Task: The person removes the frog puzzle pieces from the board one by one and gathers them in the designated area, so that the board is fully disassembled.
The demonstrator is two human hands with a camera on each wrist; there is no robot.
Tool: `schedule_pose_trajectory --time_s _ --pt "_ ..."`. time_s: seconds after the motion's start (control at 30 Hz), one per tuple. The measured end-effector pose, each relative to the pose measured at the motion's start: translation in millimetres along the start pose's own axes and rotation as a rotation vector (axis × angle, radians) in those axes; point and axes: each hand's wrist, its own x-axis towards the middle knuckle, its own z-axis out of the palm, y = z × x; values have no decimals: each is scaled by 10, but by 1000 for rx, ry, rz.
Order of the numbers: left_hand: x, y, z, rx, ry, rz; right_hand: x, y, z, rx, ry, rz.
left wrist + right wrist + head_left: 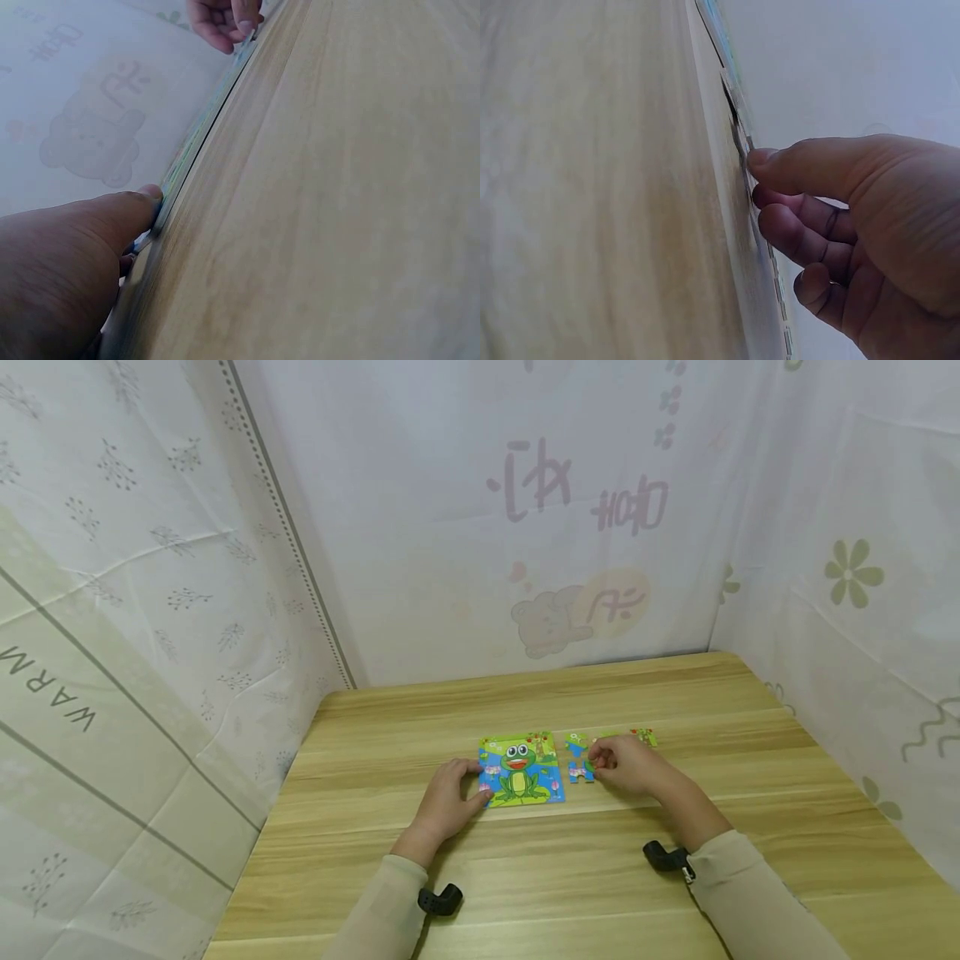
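Observation:
A square frog puzzle board (519, 770) lies on the table in the head view. My left hand (450, 802) holds it at its left edge, thumb by the near corner and fingers higher up. The left wrist view shows the thumb (139, 210) against the board's thin edge. To the right of the board, my right hand (628, 766) pinches a small puzzle piece (589, 767), mostly hidden by the fingers. That piece sits close to the blue and pink piece (576, 772). In the right wrist view the thumb and fingertips meet at a thin piece edge.
A green and blue loose piece (575, 743) lies just beyond the right hand. More green pieces (645, 737) lie behind it, partly covered by the hand. The wooden table (525, 877) ends at a printed curtain (450, 568) behind, with curtains on both sides.

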Motion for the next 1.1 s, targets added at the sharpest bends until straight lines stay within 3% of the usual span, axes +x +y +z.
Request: schedule_pose_trajectory --time_s 1.1 --pt "7 -21 18 0 0 -8 -41 -39 13 -20 18 -10"
